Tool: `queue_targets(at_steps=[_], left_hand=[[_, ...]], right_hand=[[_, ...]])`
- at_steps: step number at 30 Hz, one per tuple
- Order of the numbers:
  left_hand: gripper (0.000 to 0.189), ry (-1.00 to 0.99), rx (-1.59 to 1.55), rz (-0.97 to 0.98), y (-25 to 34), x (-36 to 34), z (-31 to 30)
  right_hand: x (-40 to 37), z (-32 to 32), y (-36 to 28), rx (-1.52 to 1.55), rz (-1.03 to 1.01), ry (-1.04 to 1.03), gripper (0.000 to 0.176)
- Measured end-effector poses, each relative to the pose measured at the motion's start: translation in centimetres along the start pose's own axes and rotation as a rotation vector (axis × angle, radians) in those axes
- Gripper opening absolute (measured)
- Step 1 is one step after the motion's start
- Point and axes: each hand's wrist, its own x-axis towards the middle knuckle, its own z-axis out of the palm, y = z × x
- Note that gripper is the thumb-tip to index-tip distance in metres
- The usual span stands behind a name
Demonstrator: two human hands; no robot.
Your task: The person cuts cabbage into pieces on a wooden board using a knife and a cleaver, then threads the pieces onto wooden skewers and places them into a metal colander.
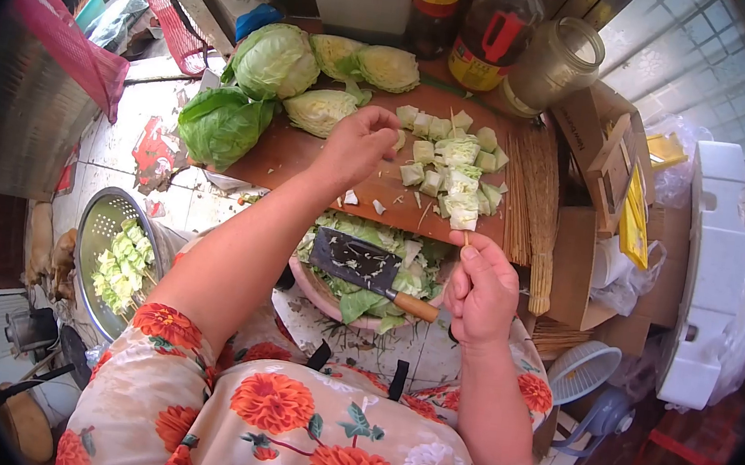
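My right hand (483, 289) pinches the lower end of a thin wooden skewer (466, 239). Cut cabbage pieces (460, 174) are threaded along it, lying over the cutting board (306, 171). Loose cabbage chunks (423, 151) surround the skewer. My left hand (362, 145) is above the board with its fingers curled at a pale cabbage piece (399, 141), partly hidden by them. Beyond that hand lie a halved cabbage (320, 112) and whole cabbages (274, 61). A cleaver (356, 260) with a wooden handle rests across a basin (303, 284) of cabbage leaves.
A bundle of bare skewers (525, 203) lies at the board's right edge. At the back stand sauce bottles (495, 37) and a glass jar (558, 66). To the left, a metal colander (102, 213) holds cabbage skewers (124, 265). Cardboard boxes (574, 263) stand at right.
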Motion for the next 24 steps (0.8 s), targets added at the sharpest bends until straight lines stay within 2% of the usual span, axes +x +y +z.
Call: queue_targets(at_steps=[2,3,5,6,8,12,14,15,17,20,24], left_hand=[[0.027,-0.025,0.25,-0.213,-1.9,1.0,-0.1],[0.027,-0.029,0.25,-0.215,-2.5,1.1,0.1],[0.037,-0.145,0.5,-0.398,-3.7,1.6,0.9],[0.037,-0.15,0.499,-0.399,-3.5,1.3,1.5],[0.041,-0.159,0.723,-0.314,-3.0,0.8,2.8],[0.04,-0.199,0.893,-0.237,-6.7,2.6,3.7],[0.04,-0.147,1.063,-0.085,-7.5,2.9,4.0],[0.04,-0.152,1.064,-0.083,-7.1,2.9,4.2],[0.046,-0.256,1.102,-0.241,-6.3,3.1,4.4],[0.052,-0.156,1.067,-0.152,-5.9,2.1,4.9],[0.055,-0.11,0.914,-0.143,-5.3,1.3,5.0]], right_hand=[[-0.1,-0.2,-0.2,-0.001,-0.001,0.001,0.019],[-0.1,-0.3,-0.3,-0.003,-0.003,0.0,0.019],[-0.2,-0.3,-0.4,-0.013,0.005,0.0,0.019],[-0.3,-0.3,-0.4,-0.023,0.011,-0.002,0.019],[-0.4,-0.5,-0.6,-0.013,0.013,-0.004,0.019],[-0.5,-0.7,-1.1,0.0,0.017,-0.023,0.019],[-0.6,-0.9,-1.3,0.0,0.019,-0.023,0.019],[-0.7,-1.0,-1.4,-0.001,0.023,-0.029,0.019],[-0.9,-1.3,-1.5,0.0,0.03,-0.032,0.019],[-1.1,-1.3,-1.7,-0.001,0.033,-0.035,0.019],[-1.1,-1.3,-1.6,-0.014,0.018,-0.039,0.019]])
